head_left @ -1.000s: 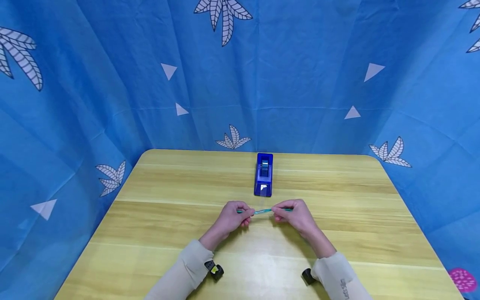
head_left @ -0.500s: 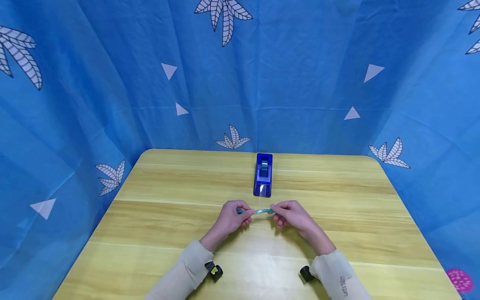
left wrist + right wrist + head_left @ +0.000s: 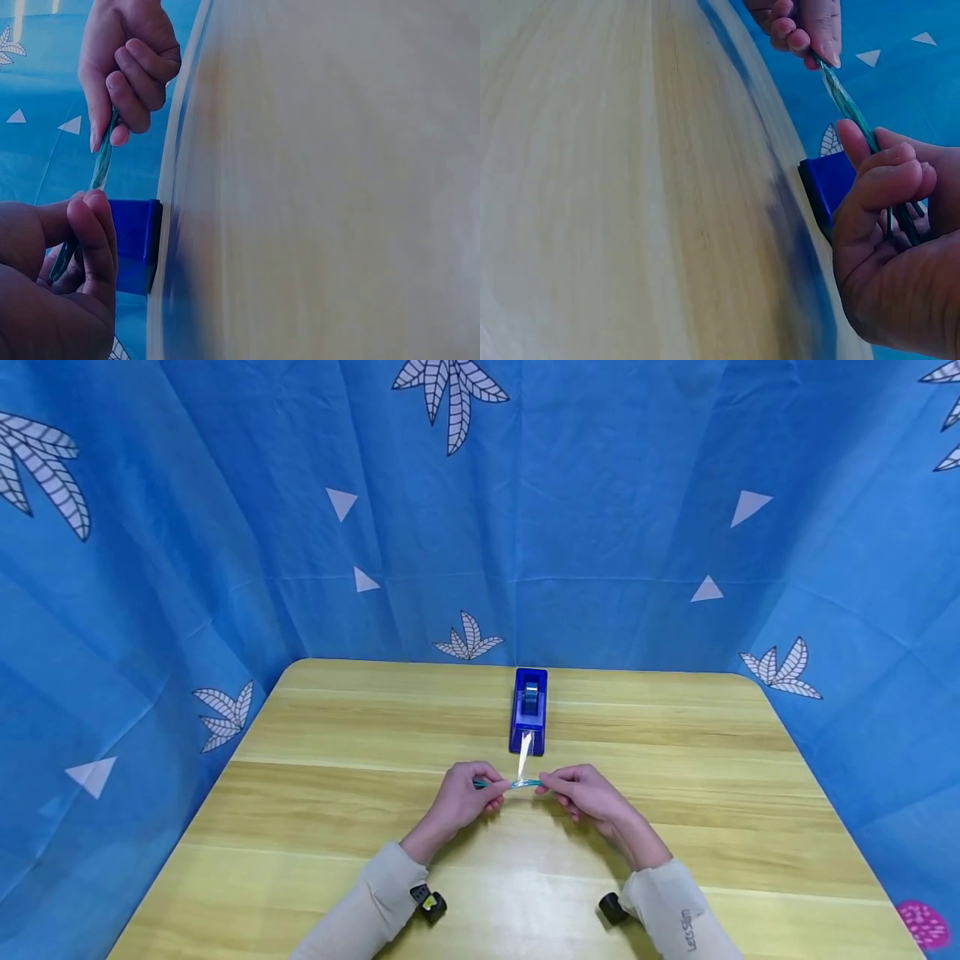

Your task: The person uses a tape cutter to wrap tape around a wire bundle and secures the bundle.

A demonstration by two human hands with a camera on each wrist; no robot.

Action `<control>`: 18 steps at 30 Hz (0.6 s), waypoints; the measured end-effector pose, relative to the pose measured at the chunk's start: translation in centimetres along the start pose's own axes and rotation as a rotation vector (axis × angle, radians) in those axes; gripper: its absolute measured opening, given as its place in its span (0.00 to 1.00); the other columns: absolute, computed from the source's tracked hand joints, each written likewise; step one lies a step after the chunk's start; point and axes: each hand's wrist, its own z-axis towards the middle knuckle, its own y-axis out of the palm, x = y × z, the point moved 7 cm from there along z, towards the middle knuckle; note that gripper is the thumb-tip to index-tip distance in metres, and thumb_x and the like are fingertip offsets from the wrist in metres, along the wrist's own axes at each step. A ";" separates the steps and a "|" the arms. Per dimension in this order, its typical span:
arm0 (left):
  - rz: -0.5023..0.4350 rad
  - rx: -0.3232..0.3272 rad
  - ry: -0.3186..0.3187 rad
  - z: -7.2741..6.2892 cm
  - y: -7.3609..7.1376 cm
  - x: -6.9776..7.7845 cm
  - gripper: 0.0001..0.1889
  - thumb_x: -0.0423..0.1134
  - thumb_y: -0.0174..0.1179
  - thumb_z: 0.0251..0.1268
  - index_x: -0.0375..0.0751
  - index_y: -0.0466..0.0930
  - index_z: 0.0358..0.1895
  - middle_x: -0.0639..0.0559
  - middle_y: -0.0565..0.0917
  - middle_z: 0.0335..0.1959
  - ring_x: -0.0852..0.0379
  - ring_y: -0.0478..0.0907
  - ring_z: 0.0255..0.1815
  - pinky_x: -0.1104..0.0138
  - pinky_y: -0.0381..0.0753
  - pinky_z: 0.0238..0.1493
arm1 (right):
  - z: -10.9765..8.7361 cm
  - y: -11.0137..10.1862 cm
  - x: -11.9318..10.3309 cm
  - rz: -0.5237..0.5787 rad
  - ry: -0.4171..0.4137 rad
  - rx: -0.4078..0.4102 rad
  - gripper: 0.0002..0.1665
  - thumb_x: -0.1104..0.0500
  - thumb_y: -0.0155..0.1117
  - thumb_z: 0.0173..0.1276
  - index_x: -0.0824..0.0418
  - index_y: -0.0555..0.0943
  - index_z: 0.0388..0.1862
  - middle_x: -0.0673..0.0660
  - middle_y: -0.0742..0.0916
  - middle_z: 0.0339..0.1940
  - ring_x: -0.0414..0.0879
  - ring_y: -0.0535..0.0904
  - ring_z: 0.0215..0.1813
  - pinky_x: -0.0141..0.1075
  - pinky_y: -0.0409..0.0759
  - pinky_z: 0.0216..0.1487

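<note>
A person holds a thin green cord (image 3: 525, 783) over the table (image 3: 360, 727), in front of a blue tape holder (image 3: 517, 718). The left hand (image 3: 462, 792) pinches one part of the cord between thumb and fingers, and the right hand (image 3: 588, 792) pinches another part the same way, so a short bit shows between them. Loose ends poke out inside both hands. A shiny strip of clear tape (image 3: 524, 760) runs from the front of the tape holder to the middle of that short bit, and looks like it meets it. Both arms have pale sleeves (image 3: 378, 885). Behind the table hangs a blue cloth (image 3: 600, 460) with white leaves and triangles on it.
</note>
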 end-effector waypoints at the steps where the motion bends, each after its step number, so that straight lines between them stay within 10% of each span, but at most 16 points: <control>1: 0.002 -0.001 0.003 0.0 0.0 0.0 0.06 0.34 0.68 0.69 0.33 0.86 0.38 0.44 0.87 0.27 0.58 0.81 0.23 0.70 0.85 0.27 | 0.0 -0.1 0.0 -0.001 -0.003 0.008 0.23 0.50 0.64 0.77 0.72 0.86 0.48 0.45 0.76 0.18 0.36 0.65 0.20 0.26 0.66 0.20; 18: -0.099 -0.088 -0.079 0.3 0.8 -0.7 0.16 0.43 0.62 0.76 0.28 0.85 0.45 0.44 0.86 0.29 0.61 0.78 0.25 0.73 0.80 0.28 | 0.2 -1.0 -0.2 0.079 -0.079 0.175 0.13 0.63 0.66 0.74 0.75 0.87 0.45 0.56 0.87 0.25 0.40 0.81 0.26 0.32 0.87 0.34</control>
